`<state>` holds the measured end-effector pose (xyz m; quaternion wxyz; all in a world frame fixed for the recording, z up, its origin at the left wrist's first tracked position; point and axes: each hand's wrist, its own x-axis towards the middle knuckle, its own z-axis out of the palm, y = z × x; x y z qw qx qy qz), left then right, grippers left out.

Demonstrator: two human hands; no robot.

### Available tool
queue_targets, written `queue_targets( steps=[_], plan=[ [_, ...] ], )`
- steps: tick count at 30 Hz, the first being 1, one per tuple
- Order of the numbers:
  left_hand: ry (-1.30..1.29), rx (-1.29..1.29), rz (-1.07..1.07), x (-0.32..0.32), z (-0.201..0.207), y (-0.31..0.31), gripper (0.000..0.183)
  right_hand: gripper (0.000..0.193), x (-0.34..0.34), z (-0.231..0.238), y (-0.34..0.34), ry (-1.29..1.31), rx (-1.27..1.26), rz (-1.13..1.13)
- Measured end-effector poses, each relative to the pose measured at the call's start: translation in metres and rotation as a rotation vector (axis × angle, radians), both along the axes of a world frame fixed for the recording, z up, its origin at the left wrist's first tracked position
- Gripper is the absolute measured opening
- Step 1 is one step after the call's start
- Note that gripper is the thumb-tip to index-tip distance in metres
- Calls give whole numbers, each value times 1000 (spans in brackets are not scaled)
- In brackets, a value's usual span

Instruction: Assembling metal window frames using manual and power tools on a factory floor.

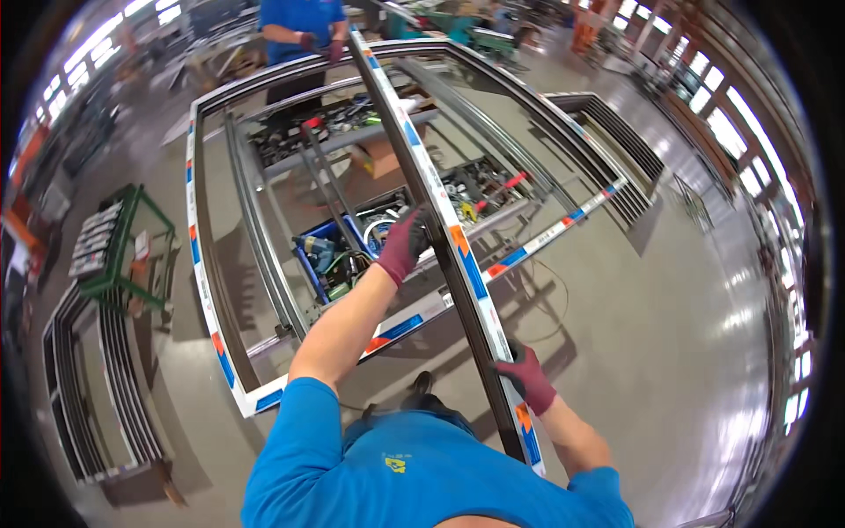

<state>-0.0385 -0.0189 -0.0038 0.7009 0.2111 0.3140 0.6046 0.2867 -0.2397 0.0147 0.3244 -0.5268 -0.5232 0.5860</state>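
A long dark profile [459, 242], its edge covered in white, blue and orange film, runs from near my body up to the far side. My left hand [405, 246], in a maroon and black glove, grips its left side about midway; the fingertips are partly hidden. Nearer to me, my right hand [528, 378], gloved alike, is closed on the profile's right edge. Below lies a large rectangular frame [193, 202] with similar film, resting over a metal stand [255, 233]. The profile passes above this frame at a slant.
Across the frame a co-worker in blue [302, 18] stands with gloved hands near the profile's far end. A blue bin [310, 275] holds a drill and tools beneath the frame. Stacked frames stand at left [114, 378] and right [620, 145]. A green cart [132, 238] is at left.
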Motion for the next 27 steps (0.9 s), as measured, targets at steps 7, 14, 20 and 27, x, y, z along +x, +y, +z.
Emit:
queue_targets(
  steps=[7,14,20,27],
  plan=[
    [28,34,120,22,-27,-25,42,43,-45,4,184,162,-116,167],
    [130,-308,-346,92,-23,-119,50,40,-104,15,296,269,-223,279],
    [460,-193,-372,77,-77,-95,53,33,-168,29,349,184,-130,350],
    [1063,354,-134,41,-48,-90,37,72,-149,37,286,254,-145,269]
  ],
)
